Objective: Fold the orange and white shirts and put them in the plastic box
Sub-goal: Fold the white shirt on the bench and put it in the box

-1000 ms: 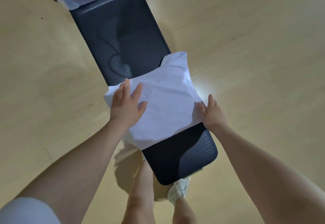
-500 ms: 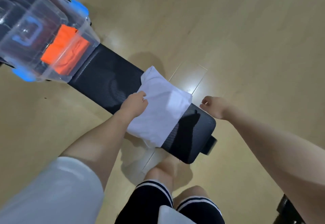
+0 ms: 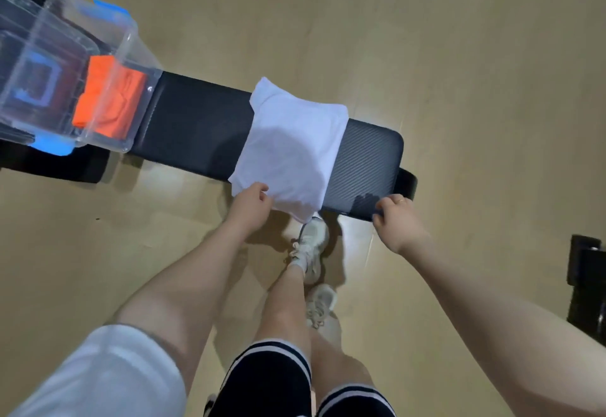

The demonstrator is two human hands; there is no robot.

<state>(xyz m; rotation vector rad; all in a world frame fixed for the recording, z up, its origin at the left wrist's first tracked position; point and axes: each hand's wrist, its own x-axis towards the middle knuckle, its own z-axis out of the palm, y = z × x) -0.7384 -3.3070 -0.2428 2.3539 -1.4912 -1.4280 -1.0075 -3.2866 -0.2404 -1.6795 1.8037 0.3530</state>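
The folded white shirt [image 3: 292,144] lies across the black padded bench [image 3: 196,128], its near edge hanging over the bench side. My left hand [image 3: 251,202] pinches that near edge at the shirt's left corner. My right hand [image 3: 395,216] hovers at the bench's near right edge, fingers loosely curled and holding nothing, apart from the shirt. The folded orange shirt [image 3: 110,102] lies inside the clear plastic box [image 3: 131,43], which stands on the bench's left end.
The box has blue latches and a clear lid [image 3: 19,56] tipped behind it. My legs and white shoes [image 3: 311,239] stand close to the bench. A dark object [image 3: 587,282] sits on the wooden floor at the right edge.
The view has swung so the bench runs left to right. My left hand slid from the shirt's top to its near edge. My right hand left the shirt and moved to the bench's right end.
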